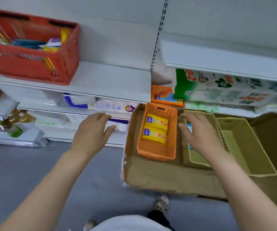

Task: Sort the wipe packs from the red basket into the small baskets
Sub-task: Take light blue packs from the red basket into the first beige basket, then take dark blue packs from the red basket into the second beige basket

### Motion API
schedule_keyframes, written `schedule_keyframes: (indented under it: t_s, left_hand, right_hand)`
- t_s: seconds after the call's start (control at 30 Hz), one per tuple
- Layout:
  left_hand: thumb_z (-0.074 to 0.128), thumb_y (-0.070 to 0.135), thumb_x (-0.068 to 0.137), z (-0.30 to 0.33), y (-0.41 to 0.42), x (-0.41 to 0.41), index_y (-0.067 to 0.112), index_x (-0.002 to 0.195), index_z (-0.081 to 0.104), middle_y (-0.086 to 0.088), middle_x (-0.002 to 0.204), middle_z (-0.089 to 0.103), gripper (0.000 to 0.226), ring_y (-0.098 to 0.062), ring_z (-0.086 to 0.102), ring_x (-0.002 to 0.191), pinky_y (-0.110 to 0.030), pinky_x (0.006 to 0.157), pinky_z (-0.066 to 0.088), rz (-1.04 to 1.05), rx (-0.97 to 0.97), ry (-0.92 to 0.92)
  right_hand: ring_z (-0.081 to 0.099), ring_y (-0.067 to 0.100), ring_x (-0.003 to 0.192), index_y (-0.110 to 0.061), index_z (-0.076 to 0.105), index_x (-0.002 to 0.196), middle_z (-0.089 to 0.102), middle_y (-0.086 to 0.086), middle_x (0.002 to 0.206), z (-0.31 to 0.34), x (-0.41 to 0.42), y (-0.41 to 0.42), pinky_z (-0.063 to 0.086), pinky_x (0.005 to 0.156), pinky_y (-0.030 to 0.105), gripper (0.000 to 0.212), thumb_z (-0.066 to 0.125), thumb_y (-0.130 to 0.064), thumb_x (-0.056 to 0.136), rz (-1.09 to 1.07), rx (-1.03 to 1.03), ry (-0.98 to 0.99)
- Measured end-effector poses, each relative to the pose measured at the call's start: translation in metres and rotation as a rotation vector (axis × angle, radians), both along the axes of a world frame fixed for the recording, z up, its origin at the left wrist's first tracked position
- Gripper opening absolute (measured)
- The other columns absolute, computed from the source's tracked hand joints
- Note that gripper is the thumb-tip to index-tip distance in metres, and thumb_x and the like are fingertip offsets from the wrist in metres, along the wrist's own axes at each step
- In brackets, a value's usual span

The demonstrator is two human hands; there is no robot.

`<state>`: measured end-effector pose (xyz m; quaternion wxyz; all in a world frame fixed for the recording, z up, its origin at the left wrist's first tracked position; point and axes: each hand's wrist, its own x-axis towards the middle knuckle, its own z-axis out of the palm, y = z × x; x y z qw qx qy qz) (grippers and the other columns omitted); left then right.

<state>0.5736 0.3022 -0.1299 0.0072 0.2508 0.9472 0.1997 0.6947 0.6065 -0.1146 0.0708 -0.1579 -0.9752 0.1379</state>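
Both hands, left hand (91, 132) and right hand (199, 130), hover with relaxed fingers.

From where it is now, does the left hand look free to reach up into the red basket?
Probably yes: the left hand is empty and open, and the red basket on the shelf above is open-topped.

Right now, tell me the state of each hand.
Left hand: open, holding nothing.
Right hand: open, holding nothing, over the tan basket.
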Motion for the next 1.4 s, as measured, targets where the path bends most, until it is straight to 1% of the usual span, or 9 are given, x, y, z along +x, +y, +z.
schedule_keyframes:
  t_s: [0.2,0.4,0.5,0.67,0.8,1.0,1.13,1.3,1.4]
  left_hand:
    - [0.066,0.03,0.091,0.023,-0.154,-0.019,0.005,0.121,0.066,-0.019,0.125,0.063,0.039,-0.041,0.057,0.114,-0.051,0.095,0.047,0.067,-0.048,0.126]
    - [0.069,0.03,0.09,0.034,-0.224,-0.061,0.005,0.12,0.067,-0.019,0.125,0.063,0.039,-0.04,0.058,0.115,-0.05,0.096,0.047,0.08,0.012,0.145]
    - [0.074,0.029,0.086,0.036,-0.241,-0.102,0.006,0.118,0.068,-0.018,0.125,0.064,0.041,-0.039,0.059,0.114,-0.05,0.094,0.047,0.106,0.04,0.157]
    - [0.07,0.035,0.087,0.036,-0.265,-0.194,0.01,0.126,0.064,-0.013,0.132,0.06,0.047,-0.034,0.054,0.122,-0.047,0.102,0.043,0.142,0.008,0.174]
    - [0.066,0.04,0.09,0.046,-0.276,-0.291,0.012,0.13,0.061,-0.011,0.135,0.057,0.05,-0.031,0.052,0.125,-0.042,0.105,0.039,0.149,-0.055,0.206]
    - [0.068,0.038,0.088,0.069,-0.278,-0.415,0.013,0.128,0.062,-0.011,0.132,0.059,0.047,-0.033,0.053,0.122,-0.043,0.103,0.042,0.175,-0.044,0.163]
    - [0.075,0.031,0.084,0.059,-0.282,-0.476,0.008,0.125,0.064,-0.015,0.131,0.059,0.049,-0.035,0.053,0.122,-0.043,0.107,0.04,0.186,-0.008,0.096]
    - [0.066,0.041,0.089,0.034,-0.287,-0.549,0.015,0.133,0.058,-0.007,0.137,0.054,0.052,-0.028,0.047,0.127,-0.039,0.11,0.036,0.11,-0.031,0.045]
    - [0.06,0.048,0.091,0.021,-0.278,-0.593,0.022,0.14,0.05,0.0,0.142,0.048,0.056,-0.021,0.042,0.132,-0.033,0.11,0.031,-0.006,-0.056,-0.043]
  right_hand:
    - [0.049,0.024,0.127,-0.016,0.06,0.129,0.058,0.004,0.133,0.013,-0.013,-0.133,0.038,0.104,0.036,0.035,0.061,-0.027,0.096,0.031,-0.072,0.122]
    - [0.046,0.016,0.127,-0.02,0.06,0.129,0.058,0.0,0.133,0.032,-0.062,-0.223,0.03,0.103,0.02,0.038,0.063,-0.032,0.093,0.165,-0.065,0.105]
    - [0.044,0.014,0.132,-0.022,0.06,0.131,0.056,-0.003,0.137,0.039,-0.113,-0.249,0.032,0.106,0.024,0.04,0.061,-0.036,0.094,0.215,-0.057,0.113]
    - [0.042,0.015,0.133,-0.021,0.061,0.13,0.056,0.0,0.138,0.035,-0.228,-0.277,0.024,0.105,0.018,0.041,0.06,-0.039,0.093,0.258,-0.094,0.18]
    - [0.04,0.014,0.133,-0.023,0.059,0.132,0.055,-0.001,0.14,0.036,-0.333,-0.29,0.027,0.102,0.019,0.042,0.057,-0.041,0.094,0.272,-0.114,0.193]
    - [0.047,0.021,0.128,-0.021,0.06,0.13,0.055,0.001,0.138,0.066,-0.472,-0.297,0.035,0.099,0.025,0.04,0.063,-0.036,0.093,0.315,-0.135,0.16]
    - [0.048,0.025,0.129,-0.017,0.06,0.132,0.055,0.005,0.139,0.065,-0.54,-0.308,0.041,0.102,0.034,0.042,0.063,-0.033,0.093,0.3,-0.131,0.1]
    - [0.052,0.022,0.121,-0.02,0.06,0.128,0.059,0.001,0.132,0.041,-0.6,-0.334,0.039,0.095,0.029,0.039,0.06,-0.039,0.095,0.281,-0.142,-0.027]
    - [0.051,0.022,0.122,-0.021,0.059,0.13,0.058,0.001,0.132,0.026,-0.631,-0.348,0.04,0.096,0.03,0.041,0.057,-0.044,0.095,0.183,-0.123,-0.118]
